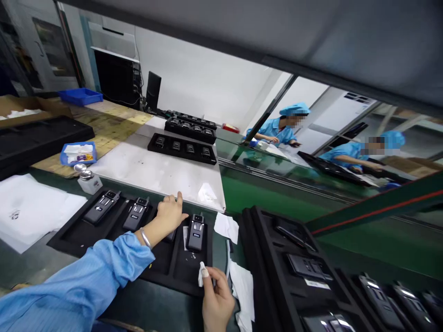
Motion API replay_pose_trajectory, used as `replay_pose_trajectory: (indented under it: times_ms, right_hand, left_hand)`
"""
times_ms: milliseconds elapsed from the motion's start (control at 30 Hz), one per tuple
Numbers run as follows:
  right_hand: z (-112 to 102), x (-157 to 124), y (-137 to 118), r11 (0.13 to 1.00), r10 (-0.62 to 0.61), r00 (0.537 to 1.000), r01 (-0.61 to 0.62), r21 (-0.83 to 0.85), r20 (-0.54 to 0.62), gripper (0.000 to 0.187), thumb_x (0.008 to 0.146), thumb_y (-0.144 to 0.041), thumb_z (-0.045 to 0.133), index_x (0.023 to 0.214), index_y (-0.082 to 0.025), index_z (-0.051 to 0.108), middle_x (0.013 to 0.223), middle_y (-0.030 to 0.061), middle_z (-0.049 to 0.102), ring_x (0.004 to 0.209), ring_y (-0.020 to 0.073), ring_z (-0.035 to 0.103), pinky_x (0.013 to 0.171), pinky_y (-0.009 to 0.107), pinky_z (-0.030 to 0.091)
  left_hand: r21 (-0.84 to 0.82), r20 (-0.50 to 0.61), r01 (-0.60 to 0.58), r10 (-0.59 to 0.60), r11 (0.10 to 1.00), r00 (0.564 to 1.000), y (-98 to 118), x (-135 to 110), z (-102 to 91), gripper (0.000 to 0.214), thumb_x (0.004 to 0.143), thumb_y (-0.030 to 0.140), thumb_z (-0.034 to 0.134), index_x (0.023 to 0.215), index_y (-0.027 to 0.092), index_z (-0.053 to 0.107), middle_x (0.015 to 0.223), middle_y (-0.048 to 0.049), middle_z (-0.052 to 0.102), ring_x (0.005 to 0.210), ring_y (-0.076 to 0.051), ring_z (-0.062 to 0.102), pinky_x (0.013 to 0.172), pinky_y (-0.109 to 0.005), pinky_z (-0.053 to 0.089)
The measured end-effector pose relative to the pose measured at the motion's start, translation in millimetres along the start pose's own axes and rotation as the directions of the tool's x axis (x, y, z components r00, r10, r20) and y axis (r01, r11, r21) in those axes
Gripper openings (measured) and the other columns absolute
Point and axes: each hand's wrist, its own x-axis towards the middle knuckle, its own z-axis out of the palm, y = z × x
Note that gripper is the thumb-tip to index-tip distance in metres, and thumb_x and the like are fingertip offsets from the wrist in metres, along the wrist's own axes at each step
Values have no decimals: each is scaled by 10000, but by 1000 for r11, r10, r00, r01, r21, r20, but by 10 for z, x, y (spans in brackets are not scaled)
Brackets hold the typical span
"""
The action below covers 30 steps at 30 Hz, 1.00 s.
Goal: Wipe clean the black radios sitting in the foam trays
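My left hand (169, 215) is over the black foam tray (194, 281), with thumb and index finger stretched apart and nothing visible between them. Partly hidden beneath it is one of several black handheld devices with stubby antennas, like two-way radios. To its right, another such device (195, 233) lies in the tray's end slot, a white label sticking out beside it. Two more, a middle device (136, 215) and a far-left device (101, 207), lie to the left. At the tray's near right corner, my right hand (217, 299) pinches a small white wipe (201, 274).
White wipes (226, 228) lie right of the tray. Stacked foam trays (256, 258) with more devices stand further right. A metal-topped dispenser bottle (89, 180), a blue bin (79, 153) and white bags (31, 207) are left. Two co-workers in blue (282, 131) sit across a rail.
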Motion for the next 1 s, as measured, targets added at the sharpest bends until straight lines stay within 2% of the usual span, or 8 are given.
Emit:
replay_pose_trajectory:
  times_ms: [167, 333, 467, 567, 633, 733, 867, 1000]
  right_hand:
    - [8, 36, 2, 999, -3, 1000, 4, 42, -21, 192, 851, -347, 664, 794, -166, 696, 817, 51, 658, 784, 164, 624, 743, 267, 499]
    - [-2, -17, 27, 996, 42, 999, -43, 78, 12, 213, 851, -369, 659, 797, -166, 693, 829, 52, 655, 811, 166, 621, 756, 267, 498]
    - [-114, -12, 153, 967, 175, 984, -168, 191, -21, 274, 799, -422, 711, 792, -149, 696, 794, 51, 669, 755, 171, 629, 710, 281, 512]
    - [-324, 111, 155, 946, 229, 971, -204, 251, -72, 300, 748, -428, 758, 792, -137, 703, 775, 58, 684, 718, 182, 638, 679, 298, 518]
    - [-475, 258, 38, 959, 171, 984, -154, 238, -53, 257, 751, -389, 764, 782, -142, 700, 788, 62, 682, 740, 188, 636, 699, 316, 520]
    - [-575, 529, -304, 988, -49, 993, 33, 150, 106, 143, 794, -302, 737, 772, -166, 699, 798, 59, 663, 794, 196, 617, 746, 345, 505]
    - [-376, 823, -793, 943, -312, 847, 330, 35, 430, 80, 877, -231, 643, 855, -241, 719, 804, 26, 652, 909, 210, 587, 944, 459, 397]
    - [-123, 987, -963, 876, -347, 691, 480, -44, 634, 143, 906, -218, 588, 878, -298, 703, 780, -17, 645, 999, 227, 562, 1064, 576, 175]
  left_hand:
    - [-7, 29, -104, 105, 995, 994, 455, -73, 193, 959, 821, 578, 657, 1535, 96, 235, 1037, -211, 655, 958, -340, 646, 808, -404, 513]
    - [-74, 55, -110, 115, 991, 992, 678, -77, 353, 953, 796, 409, 681, 1534, 47, 199, 1029, -221, 652, 918, -340, 671, 778, -412, 535]
    - [-248, 0, -259, 268, 933, 963, 500, -330, 335, 1019, 772, 386, 672, 1563, 148, 75, 1192, -142, 635, 1073, -291, 646, 926, -388, 523]
    - [-502, -210, -496, 457, 709, 864, 242, -623, 403, 1075, 730, 288, 692, 1562, 225, 14, 1312, -95, 581, 1188, -241, 592, 1004, -344, 499]
    - [-561, -343, -605, 507, 565, 791, 90, -794, 491, 1081, 711, 235, 697, 1561, 245, 28, 1307, -90, 580, 1182, -236, 594, 1012, -352, 502]
    - [-557, -452, -682, 516, 474, 728, -35, -953, 605, 1043, 717, 207, 689, 1559, 225, 74, 1281, -108, 591, 1137, -244, 618, 1006, -381, 514]
    - [-535, -506, -739, 546, 408, 668, -59, -1000, 645, 1023, 722, 194, 666, 1560, 187, 79, 1276, -135, 593, 1153, -260, 612, 996, -407, 525]
    - [-519, -528, -757, 547, 397, 649, -60, -973, 615, 1018, 723, 209, 674, 1560, 157, 97, 1290, -162, 583, 1164, -271, 609, 975, -401, 538]
